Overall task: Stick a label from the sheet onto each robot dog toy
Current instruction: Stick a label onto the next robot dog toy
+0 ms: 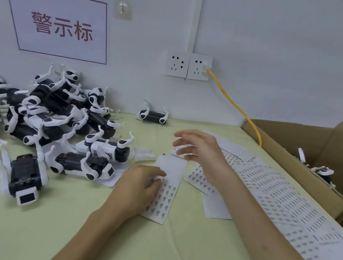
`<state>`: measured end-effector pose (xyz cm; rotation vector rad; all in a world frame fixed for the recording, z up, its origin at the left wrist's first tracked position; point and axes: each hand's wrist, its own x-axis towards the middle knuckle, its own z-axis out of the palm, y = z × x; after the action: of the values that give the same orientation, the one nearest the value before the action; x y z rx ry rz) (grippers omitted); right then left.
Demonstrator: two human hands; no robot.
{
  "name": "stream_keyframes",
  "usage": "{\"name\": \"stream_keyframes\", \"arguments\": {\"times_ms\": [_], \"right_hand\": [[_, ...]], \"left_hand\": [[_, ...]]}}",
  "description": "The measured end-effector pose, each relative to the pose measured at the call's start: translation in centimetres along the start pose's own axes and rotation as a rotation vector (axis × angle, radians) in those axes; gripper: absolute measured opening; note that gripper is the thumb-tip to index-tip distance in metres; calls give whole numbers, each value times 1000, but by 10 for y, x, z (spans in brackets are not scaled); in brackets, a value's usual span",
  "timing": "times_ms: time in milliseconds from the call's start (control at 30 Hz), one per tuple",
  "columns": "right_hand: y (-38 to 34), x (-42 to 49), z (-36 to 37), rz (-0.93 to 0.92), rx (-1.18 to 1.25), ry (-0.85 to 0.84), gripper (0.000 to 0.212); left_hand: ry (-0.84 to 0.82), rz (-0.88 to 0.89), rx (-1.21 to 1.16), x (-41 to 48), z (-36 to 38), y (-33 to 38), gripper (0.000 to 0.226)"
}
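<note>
1. Green cloth covers the table, and the head view, the only one, shows the job in its middle as I judge it. A pile of dogs lies at the left against the wall, with more toys loose in front of it.
2. One dog near the hands shows a printed label on its pale side, so it looks done. Another dog sits alone by the wall, and a further one lies in the cardboard box at the right, possibly the finished bin.
3. The sheet lies flat at centre. Its upper part is bare and its lower rows carry labels, so plenty is left.
4. The left hand rests on the sheet, fingers bent down onto the labels, seemingly working one loose; no lifted label is visible.
5. The right hand hovers above the far end of the sheet, fingers loosely spread, holding nothing that I can see.
6. Spare sheets fan out under the right forearm toward the box.
7. Hard to tell:
   - the right hand is blurred, so a small label on a fingertip cannot be ruled out;
   - most piled dogs hide the side where a label would go, so no count of finished toys is possible;
   - the pile runs off the left edge, and the box's inside is mostly hidden.
</note>
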<state>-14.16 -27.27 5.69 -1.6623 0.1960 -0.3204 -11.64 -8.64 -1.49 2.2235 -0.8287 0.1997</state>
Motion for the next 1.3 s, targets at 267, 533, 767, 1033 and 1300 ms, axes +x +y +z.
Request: {"name": "stream_keyframes", "arguments": {"times_ms": [267,533,767,1033,1300], "right_hand": [[19,31,98,-304,-477,-178,44],[27,50,110,-423,-650,-241,31],[13,39,77,-304,-311,-26,19],[18,10,49,4,173,-65,19],[25,-1,52,285,271,-211,24]], "left_hand": [[313,-414,-503,3,-13,0,40],[433,-673,-970,10,-17,-8,33],[454,-734,-1192,13,-23,-5,20],[114,-518,-1420,9,-29,7,15],[155,-455,-1472,8,-30,7,17]]}}
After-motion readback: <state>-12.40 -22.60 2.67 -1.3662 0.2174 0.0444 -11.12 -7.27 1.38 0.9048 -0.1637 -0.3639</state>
